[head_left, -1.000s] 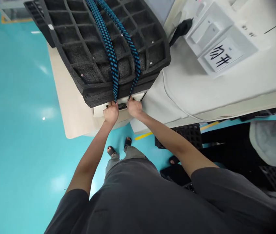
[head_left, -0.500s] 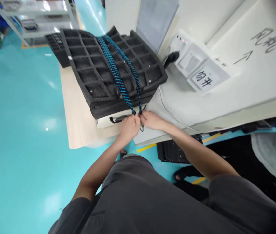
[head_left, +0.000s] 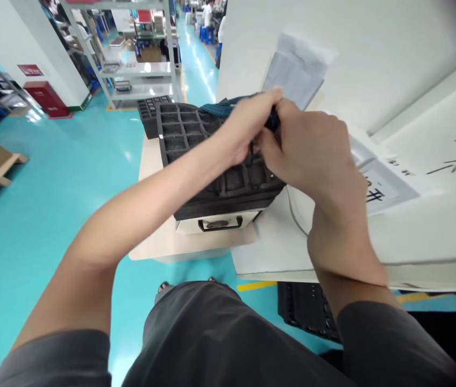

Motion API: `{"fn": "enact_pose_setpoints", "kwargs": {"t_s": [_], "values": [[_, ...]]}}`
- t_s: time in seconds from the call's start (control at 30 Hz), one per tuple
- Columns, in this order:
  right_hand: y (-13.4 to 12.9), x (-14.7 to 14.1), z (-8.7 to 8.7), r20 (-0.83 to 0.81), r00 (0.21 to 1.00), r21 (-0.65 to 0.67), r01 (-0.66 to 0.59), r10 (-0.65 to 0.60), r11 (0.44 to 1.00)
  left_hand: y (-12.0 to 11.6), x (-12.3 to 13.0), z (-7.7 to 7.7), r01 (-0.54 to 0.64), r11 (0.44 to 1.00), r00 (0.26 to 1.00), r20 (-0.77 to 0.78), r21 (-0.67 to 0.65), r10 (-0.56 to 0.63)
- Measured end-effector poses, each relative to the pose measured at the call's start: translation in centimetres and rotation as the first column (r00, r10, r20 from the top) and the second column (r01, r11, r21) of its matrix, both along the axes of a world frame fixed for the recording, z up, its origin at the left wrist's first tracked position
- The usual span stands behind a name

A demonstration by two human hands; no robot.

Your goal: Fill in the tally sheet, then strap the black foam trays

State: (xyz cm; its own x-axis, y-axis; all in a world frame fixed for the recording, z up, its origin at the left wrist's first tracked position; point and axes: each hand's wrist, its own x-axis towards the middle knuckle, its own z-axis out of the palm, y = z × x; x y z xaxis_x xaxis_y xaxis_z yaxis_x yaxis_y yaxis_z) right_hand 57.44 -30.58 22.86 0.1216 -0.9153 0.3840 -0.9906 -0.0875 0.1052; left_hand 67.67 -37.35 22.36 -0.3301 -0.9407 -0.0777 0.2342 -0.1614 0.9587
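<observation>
My left hand (head_left: 250, 121) and my right hand (head_left: 306, 145) are raised close together above a stack of black gridded trays (head_left: 185, 134). Both are closed on a blue-and-black elastic cord (head_left: 220, 109), whose dark bunched end (head_left: 272, 119) shows between the fingers. The cord runs from the far edge of the trays up to my hands. Below the stack lies a cream-coloured box with a black handle (head_left: 220, 224) on its near side. My forearms and hands hide part of the trays.
The stack stands on a pale wooden tabletop (head_left: 151, 244). On the right is a white wall or panel with switch boxes (head_left: 389, 177) and a cable (head_left: 294, 209). A metal shelf rack (head_left: 143, 70) stands behind; a black crate (head_left: 304, 309) lies on the floor.
Both hands have risen from the near edge of the stack, pulling the cord up and away from the trays' top. My view has tilted up, showing more of the room.
</observation>
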Motion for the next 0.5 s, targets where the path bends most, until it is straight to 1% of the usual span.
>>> {"fn": "enact_pose_setpoints", "kwargs": {"t_s": [0.03, 0.07, 0.1, 0.13, 0.17, 0.2, 0.23, 0.27, 0.3, 0.33, 0.37, 0.4, 0.43, 0.47, 0.5], "values": [[0.6, 0.9, -0.5, 0.068, 0.996, -0.05, -0.055, 0.058, 0.997, -1.3, 1.4, 1.0, -0.013, 0.997, 1.0, 0.008, -0.072, 0.014], [1.4, 1.9, -1.5, 0.124, 0.98, -0.103, -0.14, 0.153, 0.985, -2.8, 3.2, 1.9, -0.018, 0.989, 1.0, 0.003, -0.146, 0.018], [2.2, 2.9, -3.1, 0.153, 0.954, -0.139, -0.237, 0.258, 0.961, -4.5, 5.5, 2.6, -0.024, 0.975, 1.0, -0.004, -0.222, 0.024], [3.0, 4.0, -5.3, 0.151, 0.922, -0.154, -0.333, 0.355, 0.93, -6.2, 8.3, 3.2, -0.051, 0.956, 0.999, -0.012, -0.288, 0.05], [3.7, 5.2, -8.0, 0.109, 0.886, -0.097, -0.442, 0.451, 0.892, -8.1, 11.5, 3.5, -0.1, 0.935, 0.995, -0.02, -0.339, 0.1], [4.1, 6.3, -10.9, 0.087, 0.882, -0.01, -0.463, 0.463, 0.886, -10.0, 15.0, 3.5, -0.174, 0.912, 0.984, -0.037, -0.371, 0.172], [4.2, 7.3, -13.8, 0.073, 0.895, 0.04, -0.443, 0.439, 0.896, -11.9, 18.8, 3.1, -0.263, 0.892, 0.964, -0.073, -0.368, 0.254], [4.2, 8.2, -16.6, 0.062, 0.917, 0.055, -0.397, 0.394, 0.916, -13.9, 22.7, 2.2, -0.355, 0.87, 0.935, -0.107, -0.343, 0.339], [3.9, 8.9, -18.8, 0.057, 0.941, 0.048, -0.337, 0.334, 0.94, -15.9, 26.4, 0.8, -0.394, 0.866, 0.919, -0.116, -0.308, 0.377], [3.6, 9.4, -20.3, 0.059, 0.96, 0.01, -0.275, 0.274, 0.962, -17.8, 29.9, -1.3, -0.423, 0.856, 0.906, -0.111, -0.297, 0.408], [3.4, 9.8, -20.9, 0.065, 0.975, -0.058, -0.21, 0.214, 0.976, -19.5, 32.9, -3.9, -0.415, 0.865, 0.908, -0.074, -0.283, 0.411], [3.2, 10.0, -20.8, 0.08, 0.983, -0.154, -0.15, 0.164, 0.977, -20.9, 35.3, -7.1, -0.429, 0.862, 0.898, -0.024, -0.271, 0.44], [3.3, 10.4, -19.9, 0.1, 0.988, -0.282, -0.088, 0.12, 0.955, -21.9, 36.8, -10.7, -0.444, 0.864, 0.878, 0.076, -0.237, 0.472], [3.4, 10.9, -18.3, 0.117, 0.991, -0.399, -0.019, 0.072, 0.917, -22.4, 37.6, -14.6, -0.451, 0.862, 0.846, 0.197, -0.231, 0.496], [3.6, 11.7, -16.4, 0.136, 0.99, -0.524, 0.05, 0.026, 0.85, -22.3, 37.5, -18.6, -0.397, 0.899, 0.861, 0.264, -0.184, 0.434]]}}
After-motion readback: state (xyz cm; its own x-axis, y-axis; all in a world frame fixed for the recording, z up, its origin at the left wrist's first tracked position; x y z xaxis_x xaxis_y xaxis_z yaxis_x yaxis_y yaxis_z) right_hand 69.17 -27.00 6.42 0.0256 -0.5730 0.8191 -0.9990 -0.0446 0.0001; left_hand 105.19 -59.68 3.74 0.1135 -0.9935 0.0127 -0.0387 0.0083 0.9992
